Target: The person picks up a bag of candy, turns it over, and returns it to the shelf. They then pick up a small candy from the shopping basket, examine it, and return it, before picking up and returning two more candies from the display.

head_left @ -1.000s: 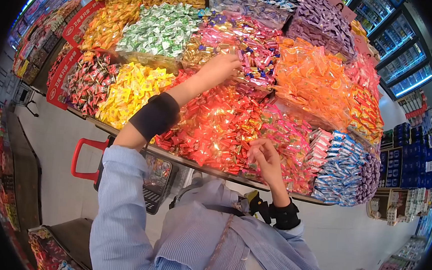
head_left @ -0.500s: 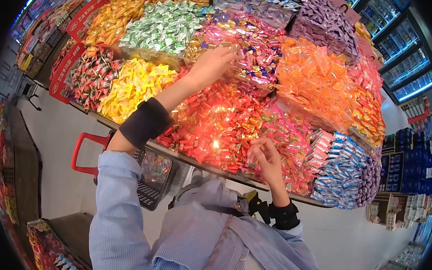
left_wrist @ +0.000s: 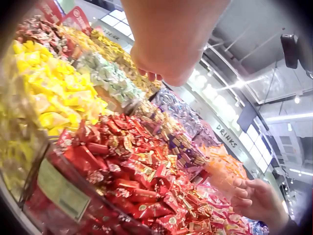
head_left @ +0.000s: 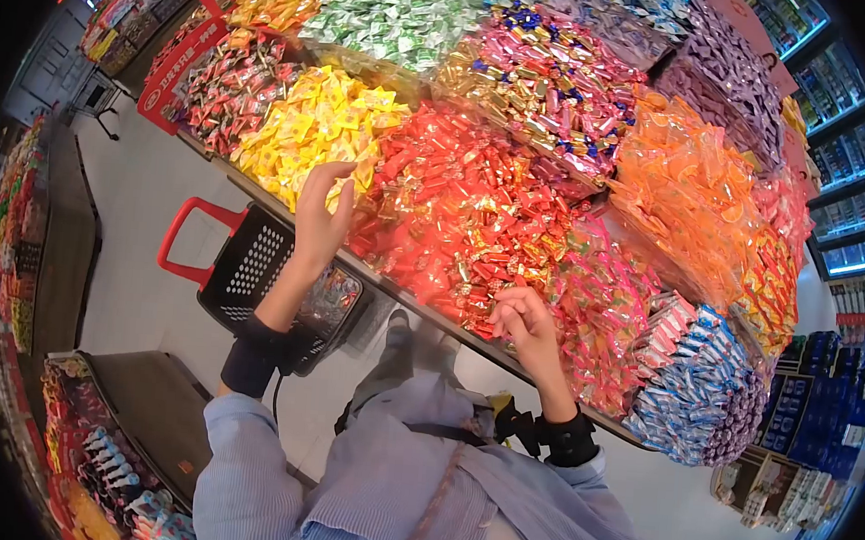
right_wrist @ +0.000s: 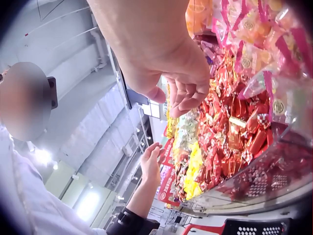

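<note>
Over the near edge of the yellow-wrapped sweets (head_left: 314, 126), the left hand (head_left: 321, 224) hovers with bent, parted fingers and nothing visible in them. The right hand (head_left: 531, 327) hangs loosely curled above the front rim, between red-wrapped sweets (head_left: 447, 206) and pink-wrapped sweets (head_left: 600, 312). In the right wrist view, the right hand's (right_wrist: 168, 63) fingers bend inward with no item visible, and the left hand (right_wrist: 150, 169) is raised beyond it. The left wrist view shows the left hand (left_wrist: 164, 41) from its wrist side, most fingers hidden.
A black shopping basket (head_left: 242, 267) with a red handle (head_left: 179, 242) is beside the stand, below the left forearm. Green (head_left: 400, 17), gold-and-pink (head_left: 556, 88) and orange (head_left: 689, 188) sweets fill compartments farther back. Another display unit (head_left: 147, 411) stands at lower left.
The left hand has come back from the gold-and-pink sweets, down and left towards the basket side. The head view has shifted, showing more of the basket. The right hand stays near the front rim.
</note>
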Action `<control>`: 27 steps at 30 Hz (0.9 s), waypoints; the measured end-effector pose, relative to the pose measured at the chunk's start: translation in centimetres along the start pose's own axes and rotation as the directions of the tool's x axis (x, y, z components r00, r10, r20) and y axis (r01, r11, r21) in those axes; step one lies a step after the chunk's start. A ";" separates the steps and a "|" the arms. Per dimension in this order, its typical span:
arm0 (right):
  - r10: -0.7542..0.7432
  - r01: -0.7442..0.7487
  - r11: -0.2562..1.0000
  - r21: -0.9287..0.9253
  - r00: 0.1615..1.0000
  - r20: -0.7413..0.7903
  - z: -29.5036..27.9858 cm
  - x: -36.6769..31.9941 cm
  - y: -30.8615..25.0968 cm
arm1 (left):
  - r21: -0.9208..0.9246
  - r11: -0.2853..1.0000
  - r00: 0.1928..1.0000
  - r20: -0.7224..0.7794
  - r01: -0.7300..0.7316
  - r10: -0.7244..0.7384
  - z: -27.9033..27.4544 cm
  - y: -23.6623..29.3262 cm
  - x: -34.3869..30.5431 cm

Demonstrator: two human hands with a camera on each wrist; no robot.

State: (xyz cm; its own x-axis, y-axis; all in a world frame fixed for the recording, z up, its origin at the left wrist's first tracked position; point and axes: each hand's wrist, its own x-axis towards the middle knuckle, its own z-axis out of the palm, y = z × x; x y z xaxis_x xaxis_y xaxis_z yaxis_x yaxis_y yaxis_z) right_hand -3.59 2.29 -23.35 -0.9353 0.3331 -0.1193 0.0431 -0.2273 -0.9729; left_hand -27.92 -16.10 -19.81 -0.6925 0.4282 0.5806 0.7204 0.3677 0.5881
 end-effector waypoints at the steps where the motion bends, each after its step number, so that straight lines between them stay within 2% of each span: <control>1: 0.007 -0.007 1.000 -0.010 1.000 0.021 0.5 0.2 0.2 | 0.010 0.999 0.999 -0.021 0.046 -0.046 -0.7 -0.8 -1.0; 7: 0.092 -0.084 0.995 -0.061 0.987 0.132 4.7 1.7 0.7 | -0.004 0.944 0.940 -0.091 0.329 -0.328 -5.3 -4.0 -6.8; 8: 0.104 -0.094 0.993 -0.075 0.983 0.150 5.5 2.0 0.9 | -0.014 0.950 0.941 -0.128 0.313 -0.313 -6.0 -4.6 -7.6; 12: 0.131 -0.118 0.990 -0.071 0.968 0.212 9.9 2.9 1.4 | -0.094 0.880 0.867 -0.152 0.466 -0.475 -9.6 -7.5 -11.4; 17: 0.146 -0.140 0.989 -0.044 0.939 0.311 16.6 3.9 3.7 | -0.100 0.846 0.823 -0.195 0.524 -0.533 -14.7 -11.9 -16.0; 21: 0.223 -0.191 0.974 -0.120 0.899 0.377 21.9 4.8 6.4 | -0.145 0.791 0.763 -0.212 0.594 -0.611 -18.3 -15.4 -20.5; 24: 0.291 -0.229 0.951 -0.209 0.893 0.344 24.7 5.9 9.5 | -0.173 0.752 0.723 -0.207 0.636 -0.659 -19.6 -18.1 -24.4; 27: 0.380 -0.293 0.908 -0.299 0.878 0.292 26.0 7.1 13.5 | -0.237 0.667 0.650 -0.155 0.706 -0.744 -19.9 -19.6 -27.8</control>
State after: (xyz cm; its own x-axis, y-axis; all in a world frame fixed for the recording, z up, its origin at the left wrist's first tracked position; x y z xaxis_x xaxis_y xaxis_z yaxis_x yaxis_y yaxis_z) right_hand -18.74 -22.22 -32.18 -0.9071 -0.0614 -0.4163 0.4186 -0.0303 -0.9077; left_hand -23.56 -51.65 -36.32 -0.9921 -0.1226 0.0274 -0.0177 0.3519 0.9359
